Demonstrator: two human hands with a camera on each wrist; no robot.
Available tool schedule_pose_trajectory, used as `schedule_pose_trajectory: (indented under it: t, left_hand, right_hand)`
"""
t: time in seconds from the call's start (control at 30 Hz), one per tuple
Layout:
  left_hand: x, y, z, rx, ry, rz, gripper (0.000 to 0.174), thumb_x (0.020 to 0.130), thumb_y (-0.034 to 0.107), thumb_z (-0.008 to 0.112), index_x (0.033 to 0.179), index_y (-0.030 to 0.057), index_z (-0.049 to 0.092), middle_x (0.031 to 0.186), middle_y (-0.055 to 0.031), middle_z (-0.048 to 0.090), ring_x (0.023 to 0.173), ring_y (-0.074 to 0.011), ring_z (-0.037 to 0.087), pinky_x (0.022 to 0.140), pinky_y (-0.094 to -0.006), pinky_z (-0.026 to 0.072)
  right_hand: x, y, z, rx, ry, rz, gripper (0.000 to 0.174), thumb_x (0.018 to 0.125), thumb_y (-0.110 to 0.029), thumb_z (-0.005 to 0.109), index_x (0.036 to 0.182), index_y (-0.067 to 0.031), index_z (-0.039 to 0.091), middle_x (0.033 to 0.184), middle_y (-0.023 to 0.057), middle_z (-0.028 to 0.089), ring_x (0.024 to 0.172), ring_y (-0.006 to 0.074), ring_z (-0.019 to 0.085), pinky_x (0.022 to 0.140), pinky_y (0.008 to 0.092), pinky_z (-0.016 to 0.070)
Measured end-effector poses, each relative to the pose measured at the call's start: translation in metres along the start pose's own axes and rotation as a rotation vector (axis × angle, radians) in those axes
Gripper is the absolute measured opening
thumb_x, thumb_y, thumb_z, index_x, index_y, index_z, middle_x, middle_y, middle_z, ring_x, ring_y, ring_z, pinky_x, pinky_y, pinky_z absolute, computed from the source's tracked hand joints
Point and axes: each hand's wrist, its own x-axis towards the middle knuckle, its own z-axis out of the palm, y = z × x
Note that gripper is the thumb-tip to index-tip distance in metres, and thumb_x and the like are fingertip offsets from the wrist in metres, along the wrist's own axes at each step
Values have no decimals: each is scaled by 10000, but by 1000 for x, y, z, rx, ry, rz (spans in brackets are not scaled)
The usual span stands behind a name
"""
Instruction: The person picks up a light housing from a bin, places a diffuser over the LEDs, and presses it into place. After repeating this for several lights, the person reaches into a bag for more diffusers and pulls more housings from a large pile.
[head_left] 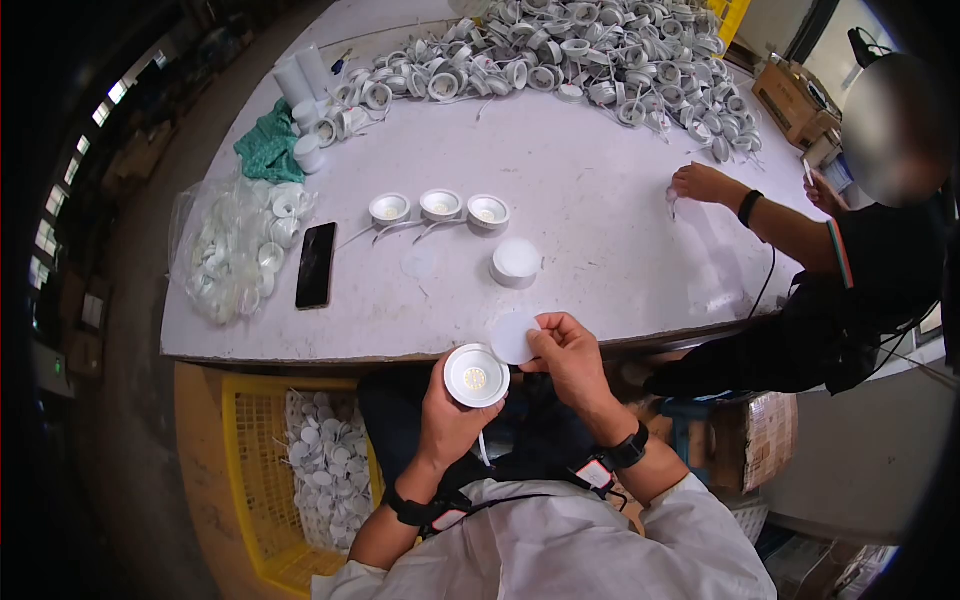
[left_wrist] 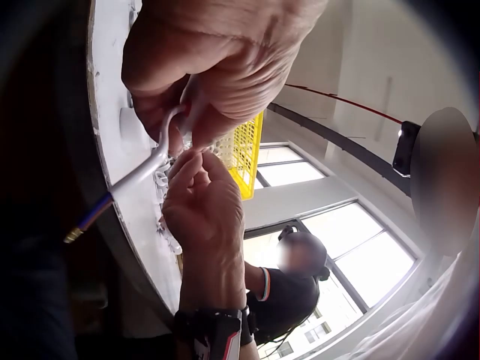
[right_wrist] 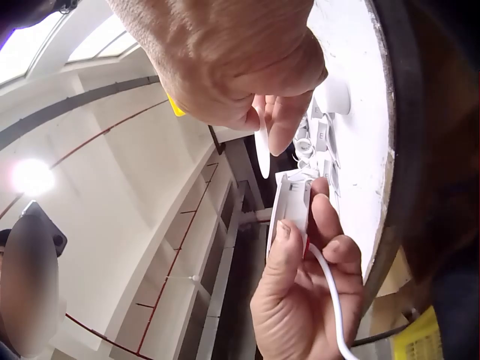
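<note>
Near the table's front edge, my left hand (head_left: 440, 425) grips a white round downlight (head_left: 475, 377) by its side, its LED board facing up. Its white cable (left_wrist: 142, 171) hangs down, with blue and brown wire ends in the left wrist view. Between thumb and fingers, my right hand (head_left: 572, 368) pinches a thin translucent white disc (head_left: 511, 338). The disc overlaps the downlight's far rim in the head view; from the right wrist the disc (right_wrist: 262, 150) appears edge-on. Beyond the hands stands a short white cylindrical stack (head_left: 516, 262). Three more downlights (head_left: 440, 206) sit in a row behind it.
Left on the table are a phone (head_left: 316, 266), a plastic bag of white parts (head_left: 225, 262) and a green cloth (head_left: 272, 142). Many housings lie heaped (head_left: 600, 60) at the back. Another person's hand (head_left: 703, 183) reaches in from the right. Below left stands a yellow crate (head_left: 240, 460).
</note>
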Motion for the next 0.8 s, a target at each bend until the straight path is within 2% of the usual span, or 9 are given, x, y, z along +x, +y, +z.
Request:
schedule_pose_trajectory:
  t: [0.13,0.2,0.33,0.4,0.43,0.5,0.53,0.6,0.8]
  left_hand:
    - [4,4,3,8,5,-20,702,701,-72,693,1292,-2,321,1160,-132,519,1017,-227,583,843,-324,512]
    - [5,8,3,-14,-55,-35,765,682,-77,694,1326,-2,289,1216,-131,477,1130,-222,504,937,-332,447]
    - [2,4,3,-179,-110,-49,777,701,-21,699,1347,-3,266,1240,-122,460,1169,-211,460,977,-325,401]
    - [3,1,1,-79,-107,59,676,784,106,676,1337,11,298,1183,-140,506,1058,-206,534,878,-308,478]
    - [2,3,1,-81,-104,59,676,784,106,676,1337,11,298,1183,-140,506,1058,-206,534,878,-308,478]
    - [0,8,2,-48,-47,-70,588,853,187,619,1328,18,316,1160,-142,515,989,-182,559,743,-271,533]
    - [0,8,2,-51,-45,-70,588,853,187,619,1328,18,316,1160,-142,515,989,-182,559,743,-271,533]
    - [0,7,2,18,-29,1,526,889,207,576,1317,24,333,1146,-141,523,937,-165,572,635,-243,544]
    - [-1,3,2,31,-24,60,484,893,188,571,1302,38,360,1134,-118,533,922,-151,570,665,-233,534]
  right_hand:
    - [-6,14,3,-176,-108,6,179,871,-87,589,995,27,528,833,49,582,654,68,568,546,187,511]
    - [-8,15,5,-234,-150,14,206,870,-106,605,1004,31,530,821,37,578,638,56,554,511,181,482]
    - [-9,17,7,-320,-193,40,225,861,-103,618,1015,34,527,819,27,579,641,49,549,519,179,485]
    - [-10,18,7,-344,-225,9,244,858,-103,624,1032,33,520,818,24,584,647,43,546,525,176,487]
    - [-11,19,8,-347,-227,11,244,858,-103,624,1032,33,520,818,24,584,647,43,546,525,176,487]
    - [-12,21,9,-348,-238,-19,251,854,-103,630,1037,29,519,813,23,586,652,39,545,528,172,489]
    - [-13,21,10,-350,-239,-18,251,854,-103,630,1037,29,519,813,23,586,652,39,545,528,172,489]
    - [-13,22,11,-334,-235,-13,258,850,-98,635,1041,26,516,812,21,587,655,38,545,526,170,489]
    - [-14,20,13,-383,-241,56,236,857,-105,626,1024,25,523,821,17,589,653,39,548,515,171,485]
